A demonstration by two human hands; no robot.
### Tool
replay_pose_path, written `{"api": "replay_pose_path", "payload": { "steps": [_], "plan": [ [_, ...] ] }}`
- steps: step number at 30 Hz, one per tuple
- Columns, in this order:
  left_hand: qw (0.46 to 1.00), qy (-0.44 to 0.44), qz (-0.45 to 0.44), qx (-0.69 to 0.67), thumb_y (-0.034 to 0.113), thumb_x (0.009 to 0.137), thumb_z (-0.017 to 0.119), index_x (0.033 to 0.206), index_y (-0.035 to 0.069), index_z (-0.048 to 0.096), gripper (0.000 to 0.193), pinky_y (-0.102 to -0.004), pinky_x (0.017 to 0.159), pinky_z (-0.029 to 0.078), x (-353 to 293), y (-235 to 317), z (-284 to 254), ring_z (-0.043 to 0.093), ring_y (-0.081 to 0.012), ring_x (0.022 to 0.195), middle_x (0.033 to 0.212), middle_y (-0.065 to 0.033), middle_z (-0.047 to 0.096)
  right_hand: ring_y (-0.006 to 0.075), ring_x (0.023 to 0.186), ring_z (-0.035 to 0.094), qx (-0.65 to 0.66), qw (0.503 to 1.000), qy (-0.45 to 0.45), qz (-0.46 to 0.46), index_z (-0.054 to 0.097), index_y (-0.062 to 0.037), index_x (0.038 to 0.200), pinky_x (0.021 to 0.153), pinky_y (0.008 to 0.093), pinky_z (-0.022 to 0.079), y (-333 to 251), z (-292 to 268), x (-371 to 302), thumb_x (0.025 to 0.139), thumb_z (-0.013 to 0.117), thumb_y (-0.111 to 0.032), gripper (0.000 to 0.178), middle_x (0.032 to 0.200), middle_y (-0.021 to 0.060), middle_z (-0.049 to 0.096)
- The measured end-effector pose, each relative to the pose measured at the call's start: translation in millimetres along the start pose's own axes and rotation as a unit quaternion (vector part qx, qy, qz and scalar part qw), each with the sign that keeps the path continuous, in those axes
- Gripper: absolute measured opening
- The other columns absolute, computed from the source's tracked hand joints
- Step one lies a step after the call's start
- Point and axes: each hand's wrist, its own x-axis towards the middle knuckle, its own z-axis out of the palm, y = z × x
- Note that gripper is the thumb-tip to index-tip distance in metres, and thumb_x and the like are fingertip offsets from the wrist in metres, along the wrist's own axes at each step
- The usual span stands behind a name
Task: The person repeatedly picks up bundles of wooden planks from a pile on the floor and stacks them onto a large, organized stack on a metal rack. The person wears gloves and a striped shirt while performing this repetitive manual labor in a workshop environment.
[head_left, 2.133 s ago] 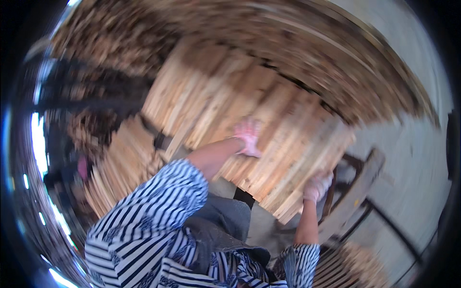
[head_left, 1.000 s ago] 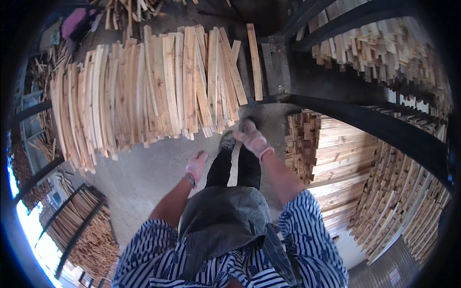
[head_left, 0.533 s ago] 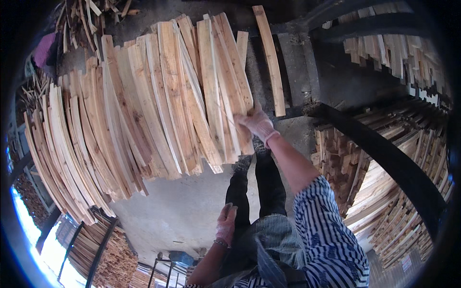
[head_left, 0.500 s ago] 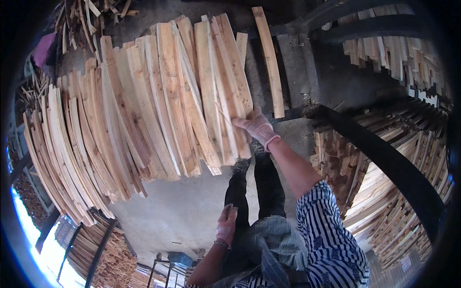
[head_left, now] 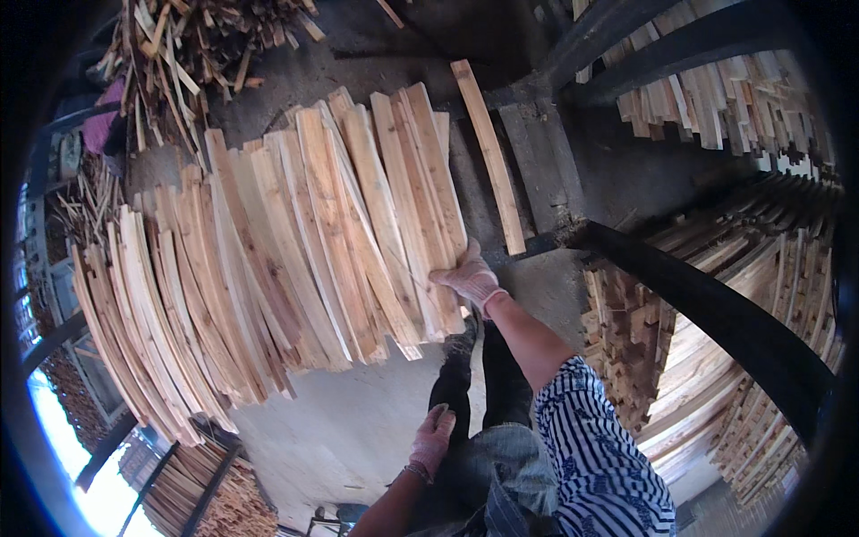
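A wide row of pale wooden boards (head_left: 268,242) lies side by side before me, some overlapping at a slant. My right hand (head_left: 469,277), in a pinkish work glove, is closed at the right edge of the row. Its thumb lies across the face of the end board (head_left: 438,192), and the fingers go round its side, partly hidden. Low by my thigh hangs my left hand (head_left: 433,438), also gloved. Its fingers are loosely extended, with nothing visible in them. One single board (head_left: 489,157) lies apart, right of the row, across dark rails.
A black metal beam (head_left: 707,304) slants along the right, with stacked lumber (head_left: 716,358) behind it. More boards (head_left: 716,98) are stacked at the far right. Scrap sticks (head_left: 197,54) are heaped at the far left. Another stack (head_left: 197,492) stands at the lower left.
The view has shifted, so the board row sits lower in the picture and more of the scrap heap shows. My right hand stays at the row's right edge; my left still hangs by my thigh.
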Motion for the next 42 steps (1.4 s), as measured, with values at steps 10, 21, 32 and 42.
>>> {"api": "replay_pose_path", "payload": {
  "steps": [10,21,32,42],
  "plan": [
    [0.982,-0.072,0.044,-0.168,0.036,0.096,0.057,0.138,0.002,0.045,0.054,-0.0325,0.106,0.038,-15.6,26.9,-8.2,0.049,-0.0207,0.124,0.131,-0.0127,0.056,0.0226,0.110,0.058,0.144,0.978,-0.146,0.033,0.037,0.0027,0.135,0.091,0.0346,0.050,-58.9,-52.4,-138.4,0.064,0.087,-0.042,0.097,0.119,0.0151,0.060],
    [0.872,-0.326,-0.054,-0.362,0.035,0.085,0.070,0.126,0.010,0.051,0.052,-0.0464,0.093,0.049,-73.0,132.6,49.5,0.058,-0.0275,0.107,0.113,-0.0130,0.060,0.0210,0.110,0.055,-0.004,0.995,-0.087,0.055,0.034,0.0063,0.134,0.092,0.0337,0.047,5.5,-99.6,-428.5,0.066,0.087,-0.044,0.100,0.118,0.0156,0.057],
    [0.870,-0.429,0.149,-0.194,0.043,0.082,0.064,0.134,-0.001,0.041,0.072,-0.0418,0.098,0.044,-202.4,187.4,28.2,0.052,-0.0298,0.114,0.126,-0.0150,0.051,0.0317,0.122,0.051,0.020,0.981,0.017,-0.193,0.036,-0.0049,0.143,0.103,0.0385,0.039,-102.0,-131.0,-482.8,0.094,0.042,-0.061,0.074,0.128,0.0232,0.055],
    [0.834,-0.356,0.410,-0.099,0.056,0.088,0.056,0.144,0.004,0.024,0.083,-0.0454,0.100,0.044,-338.3,128.5,83.3,0.047,-0.0329,0.120,0.135,-0.0192,0.040,0.0447,0.111,0.052,-0.165,0.899,0.243,-0.325,0.019,-0.0029,0.148,0.092,0.0473,0.045,-26.2,-137.6,-642.2,0.082,0.064,-0.050,0.093,0.128,0.0251,0.047]
  ]
}}
